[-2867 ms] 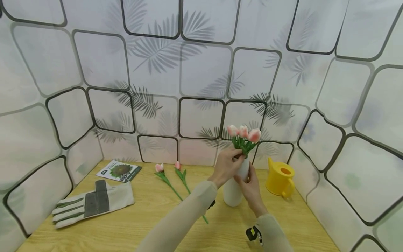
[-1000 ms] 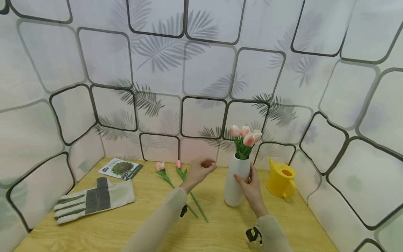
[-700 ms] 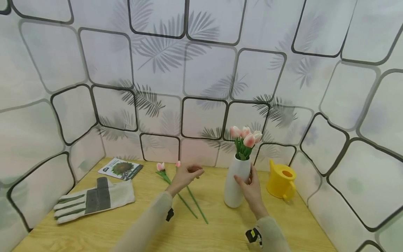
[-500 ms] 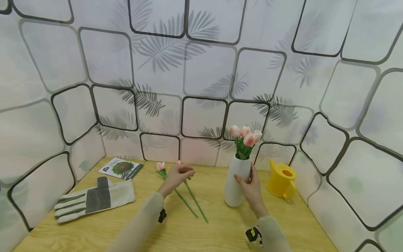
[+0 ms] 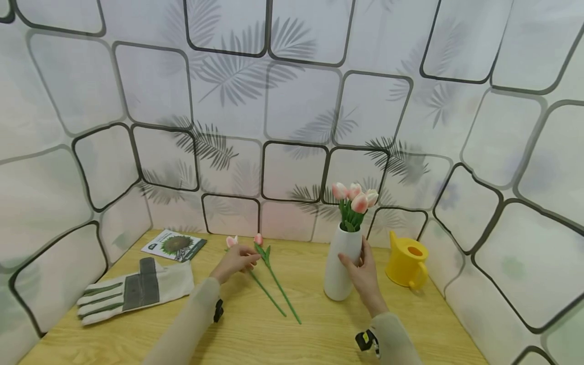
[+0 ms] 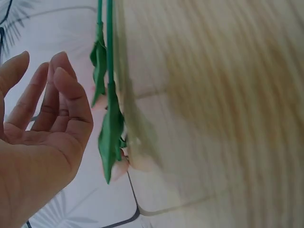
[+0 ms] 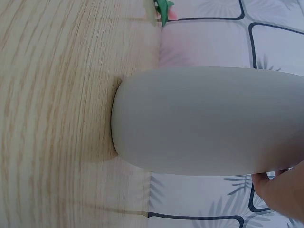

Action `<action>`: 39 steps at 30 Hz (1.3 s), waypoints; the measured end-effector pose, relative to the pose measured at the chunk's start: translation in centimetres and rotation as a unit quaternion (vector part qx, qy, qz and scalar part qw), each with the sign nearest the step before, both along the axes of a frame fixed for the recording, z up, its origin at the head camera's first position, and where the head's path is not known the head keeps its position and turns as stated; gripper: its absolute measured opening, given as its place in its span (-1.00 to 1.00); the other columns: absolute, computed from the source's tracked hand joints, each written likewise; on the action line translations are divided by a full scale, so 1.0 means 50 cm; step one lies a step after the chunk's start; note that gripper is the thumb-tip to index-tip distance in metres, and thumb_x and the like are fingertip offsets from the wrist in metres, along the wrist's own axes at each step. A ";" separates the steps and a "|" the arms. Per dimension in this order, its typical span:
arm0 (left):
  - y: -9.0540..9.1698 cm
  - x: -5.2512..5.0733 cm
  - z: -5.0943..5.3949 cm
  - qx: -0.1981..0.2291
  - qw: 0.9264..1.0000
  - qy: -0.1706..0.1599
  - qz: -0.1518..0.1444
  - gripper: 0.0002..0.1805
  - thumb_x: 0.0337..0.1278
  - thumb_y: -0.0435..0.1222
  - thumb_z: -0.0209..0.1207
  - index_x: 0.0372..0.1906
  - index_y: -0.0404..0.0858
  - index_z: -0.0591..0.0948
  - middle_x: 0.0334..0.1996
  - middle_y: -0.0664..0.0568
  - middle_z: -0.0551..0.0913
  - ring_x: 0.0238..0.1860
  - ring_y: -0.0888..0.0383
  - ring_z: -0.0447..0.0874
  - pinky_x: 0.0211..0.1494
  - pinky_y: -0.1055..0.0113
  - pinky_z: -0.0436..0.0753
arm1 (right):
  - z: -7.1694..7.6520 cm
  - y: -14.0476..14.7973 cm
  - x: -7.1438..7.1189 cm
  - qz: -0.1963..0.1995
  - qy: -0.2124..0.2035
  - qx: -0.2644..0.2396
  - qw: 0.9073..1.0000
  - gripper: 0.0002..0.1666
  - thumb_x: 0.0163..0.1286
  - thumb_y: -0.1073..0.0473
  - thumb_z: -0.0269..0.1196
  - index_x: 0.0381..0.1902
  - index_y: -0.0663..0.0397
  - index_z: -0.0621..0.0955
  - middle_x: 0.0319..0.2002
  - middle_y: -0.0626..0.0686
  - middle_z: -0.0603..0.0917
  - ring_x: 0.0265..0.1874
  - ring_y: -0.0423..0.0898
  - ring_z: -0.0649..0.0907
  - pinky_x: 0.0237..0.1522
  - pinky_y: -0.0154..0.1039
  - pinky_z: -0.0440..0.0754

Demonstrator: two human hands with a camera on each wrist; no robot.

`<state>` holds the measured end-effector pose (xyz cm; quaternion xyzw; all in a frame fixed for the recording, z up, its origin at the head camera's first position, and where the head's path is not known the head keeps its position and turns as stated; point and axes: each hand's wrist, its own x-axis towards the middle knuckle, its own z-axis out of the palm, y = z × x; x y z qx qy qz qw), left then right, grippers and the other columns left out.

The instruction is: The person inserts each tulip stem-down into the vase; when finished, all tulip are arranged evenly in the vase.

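Observation:
A white vase [image 5: 336, 266] stands upright on the wooden table, with several pink-and-white tulips [image 5: 359, 204] in its mouth. My right hand [image 5: 366, 278] grips the vase's right side, thumb across the front; in the right wrist view the vase [image 7: 199, 121] fills the middle. Two loose tulips lie left of it. My left hand [image 5: 236, 261] is over the upper stem of the left tulip [image 5: 232, 241], partly hiding it; the right tulip [image 5: 283, 293] lies just beyond the fingertips. In the left wrist view this hand [image 6: 45, 147] has loosely bent fingers holding nothing, beside the green leaves [image 6: 111, 130].
A yellow watering can [image 5: 405, 263] stands right of the vase. On the left lie a white-and-grey work glove [image 5: 141, 288] and a packet with a sunflower picture [image 5: 175, 245]. Patterned fabric [image 5: 292, 172] walls the back and sides of the table [image 5: 264, 339].
My left hand has let go of the tulips at the vase's mouth and moved left and down to the loose ones. Four blooms now show clearly in the vase. My right hand keeps its grip.

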<state>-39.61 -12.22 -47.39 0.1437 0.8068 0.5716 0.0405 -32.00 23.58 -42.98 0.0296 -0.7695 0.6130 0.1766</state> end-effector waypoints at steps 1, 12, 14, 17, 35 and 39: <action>-0.003 0.000 -0.001 0.000 1.000 -0.011 0.008 -0.65 0.33 -0.22 0.20 -0.02 -0.45 0.63 -0.19 -0.35 0.69 -0.29 -0.06 0.73 -0.28 0.11 0.70 | 0.000 0.000 0.000 0.000 -0.001 0.001 1.000 0.00 0.34 0.01 0.34 0.55 -0.09 0.04 0.50 0.13 0.18 0.43 0.17 0.26 0.44 0.26 0.17; -0.015 0.002 -0.013 -0.062 0.995 -0.066 0.053 -0.70 0.37 -0.25 0.14 -0.06 -0.44 0.64 -0.41 -0.18 0.73 -0.50 0.16 0.67 -0.44 0.33 0.62 | -0.001 0.001 0.002 0.002 -0.001 -0.001 1.000 0.00 0.34 0.01 0.34 0.55 -0.09 0.04 0.49 0.14 0.18 0.43 0.17 0.26 0.43 0.28 0.17; -0.015 -0.001 -0.016 -0.068 0.994 -0.072 0.056 -0.69 0.37 -0.24 0.14 -0.05 -0.44 0.64 -0.44 -0.15 0.71 -0.52 0.17 0.66 -0.45 0.34 0.63 | -0.001 0.000 0.003 0.002 -0.001 -0.001 1.000 0.00 0.33 0.00 0.34 0.55 -0.09 0.04 0.49 0.14 0.19 0.42 0.17 0.26 0.43 0.28 0.17; -0.014 -0.008 -0.024 -0.072 0.992 -0.082 0.061 -0.71 0.36 -0.25 0.14 -0.08 -0.44 0.62 -0.48 -0.10 0.67 -0.54 0.19 0.63 -0.46 0.35 0.64 | 0.000 0.000 0.003 0.003 -0.003 -0.001 1.000 0.00 0.33 0.01 0.34 0.55 -0.09 0.04 0.48 0.14 0.20 0.42 0.17 0.27 0.43 0.28 0.16; -0.007 -0.014 -0.023 -0.062 0.995 -0.057 0.051 -0.84 0.22 -0.40 0.23 -0.25 -0.48 0.67 -0.50 -0.13 0.72 -0.53 0.17 0.67 -0.41 0.30 0.71 | 0.002 0.001 0.002 0.009 -0.005 0.001 1.000 0.03 0.32 -0.07 0.34 0.56 -0.13 0.02 0.50 0.12 0.18 0.43 0.16 0.26 0.44 0.27 0.15; 0.000 -0.011 -0.019 -0.054 0.996 -0.033 0.070 -0.87 0.17 -0.37 0.30 -0.29 -0.41 0.70 -0.50 -0.14 0.73 -0.53 0.14 0.68 -0.43 0.29 0.70 | 0.002 0.001 0.004 0.008 -0.004 -0.002 1.000 0.02 0.33 -0.06 0.33 0.56 -0.14 0.02 0.50 0.12 0.17 0.44 0.16 0.26 0.45 0.27 0.14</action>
